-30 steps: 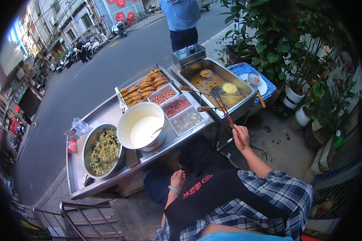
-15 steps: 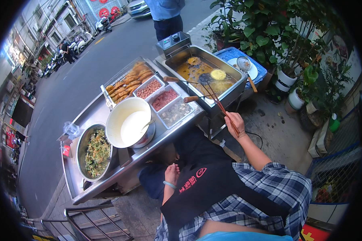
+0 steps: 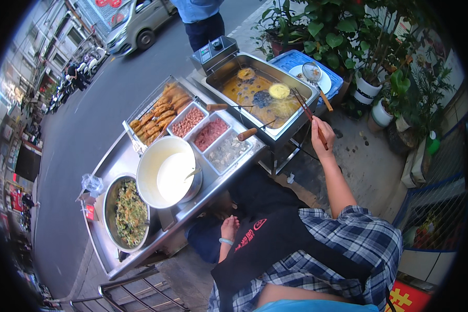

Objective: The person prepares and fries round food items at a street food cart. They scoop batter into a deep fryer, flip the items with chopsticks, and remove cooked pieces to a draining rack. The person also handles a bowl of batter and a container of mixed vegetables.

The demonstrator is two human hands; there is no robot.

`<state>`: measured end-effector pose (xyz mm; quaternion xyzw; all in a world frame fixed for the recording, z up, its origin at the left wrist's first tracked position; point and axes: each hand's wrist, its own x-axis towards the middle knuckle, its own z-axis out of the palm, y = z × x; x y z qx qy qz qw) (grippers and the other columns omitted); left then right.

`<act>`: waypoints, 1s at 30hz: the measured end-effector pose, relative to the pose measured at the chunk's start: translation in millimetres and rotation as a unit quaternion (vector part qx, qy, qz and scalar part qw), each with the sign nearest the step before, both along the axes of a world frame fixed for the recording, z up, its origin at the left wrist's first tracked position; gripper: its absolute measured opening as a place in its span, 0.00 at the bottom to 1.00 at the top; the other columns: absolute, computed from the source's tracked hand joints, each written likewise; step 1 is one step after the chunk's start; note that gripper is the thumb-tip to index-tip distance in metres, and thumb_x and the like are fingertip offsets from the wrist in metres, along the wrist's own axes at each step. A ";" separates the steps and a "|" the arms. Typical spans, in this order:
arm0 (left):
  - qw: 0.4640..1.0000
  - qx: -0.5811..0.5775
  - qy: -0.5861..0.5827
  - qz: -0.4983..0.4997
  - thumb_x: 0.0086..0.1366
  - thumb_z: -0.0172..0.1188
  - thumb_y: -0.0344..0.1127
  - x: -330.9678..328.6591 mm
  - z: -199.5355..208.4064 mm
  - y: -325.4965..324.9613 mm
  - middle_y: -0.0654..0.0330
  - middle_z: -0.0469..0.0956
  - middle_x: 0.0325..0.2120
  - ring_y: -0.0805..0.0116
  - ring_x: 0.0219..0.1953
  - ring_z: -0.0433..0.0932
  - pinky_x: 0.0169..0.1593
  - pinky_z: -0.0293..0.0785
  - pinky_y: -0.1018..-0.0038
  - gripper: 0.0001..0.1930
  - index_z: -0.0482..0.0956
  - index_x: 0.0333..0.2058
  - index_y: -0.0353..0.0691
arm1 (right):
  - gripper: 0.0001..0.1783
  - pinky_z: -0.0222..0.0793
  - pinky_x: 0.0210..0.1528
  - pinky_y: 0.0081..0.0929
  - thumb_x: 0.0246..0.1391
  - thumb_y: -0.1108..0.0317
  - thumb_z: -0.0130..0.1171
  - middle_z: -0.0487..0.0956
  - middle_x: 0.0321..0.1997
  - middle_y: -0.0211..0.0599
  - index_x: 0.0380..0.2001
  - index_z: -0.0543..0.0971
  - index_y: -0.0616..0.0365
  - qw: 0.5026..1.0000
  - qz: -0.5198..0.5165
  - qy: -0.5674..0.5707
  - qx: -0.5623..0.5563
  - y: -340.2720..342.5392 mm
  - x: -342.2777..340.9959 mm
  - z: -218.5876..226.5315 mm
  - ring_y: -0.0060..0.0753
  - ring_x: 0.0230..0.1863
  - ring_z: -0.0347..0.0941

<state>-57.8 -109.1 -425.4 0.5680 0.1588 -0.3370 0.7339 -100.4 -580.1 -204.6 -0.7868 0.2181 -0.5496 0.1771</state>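
My right hand (image 3: 322,138) grips a pair of long chopsticks (image 3: 308,110), their tips over the right side of the deep fryer (image 3: 295,122). In its bubbling oil are a pale yellow fritter (image 3: 280,91) and a browner one (image 3: 246,74). Two ladles with wooden handles rest across the fryer's near left edge, one handle (image 3: 217,107) farther away and one handle (image 3: 247,134) closer. A dark round shape lies under the oil beside the pale fritter. My left hand (image 3: 230,228) hangs by the black apron (image 3: 255,244), fingers curled, with nothing visible in them.
On the metal cart (image 3: 195,212) stand a white batter pot (image 3: 150,179), a bowl of chopped vegetables (image 3: 127,216), filling tubs (image 3: 209,133) and a rack of fried pieces (image 3: 161,114). A skimmer (image 3: 312,72) lies on a plate right of the fryer. A person (image 3: 200,21) stands beyond.
My right hand has moved right and away from me, carrying the chopsticks from over the ladles to the fryer's right side. A silver van has come into view on the road.
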 end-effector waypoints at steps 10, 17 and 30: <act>0.996 -0.027 0.089 -0.010 0.78 0.55 0.44 18.1 -9.9 1.5 0.66 0.80 0.28 0.75 0.29 0.78 0.37 0.76 0.75 0.11 0.78 0.41 0.44 | 0.02 0.73 0.31 0.34 0.58 0.68 0.63 0.77 0.26 0.32 0.33 0.81 0.53 0.972 0.001 0.168 -0.162 7.4 42.4 17.8 0.38 0.30 0.76; 0.994 -0.057 0.097 -0.005 0.78 0.55 0.43 17.6 -6.0 3.7 0.67 0.80 0.29 0.75 0.31 0.79 0.39 0.76 0.74 0.10 0.78 0.41 0.45 | 0.05 0.72 0.28 0.36 0.55 0.68 0.64 0.75 0.23 0.33 0.28 0.78 0.51 0.968 0.010 0.185 -0.167 9.2 71.3 13.5 0.38 0.27 0.75; 0.990 -0.071 0.123 0.014 0.76 0.57 0.42 18.0 -6.5 4.6 0.68 0.81 0.30 0.75 0.31 0.79 0.39 0.77 0.72 0.08 0.79 0.40 0.46 | 0.02 0.73 0.31 0.36 0.56 0.69 0.63 0.77 0.25 0.35 0.30 0.80 0.53 0.974 0.060 0.157 -0.151 6.9 94.9 13.1 0.41 0.28 0.76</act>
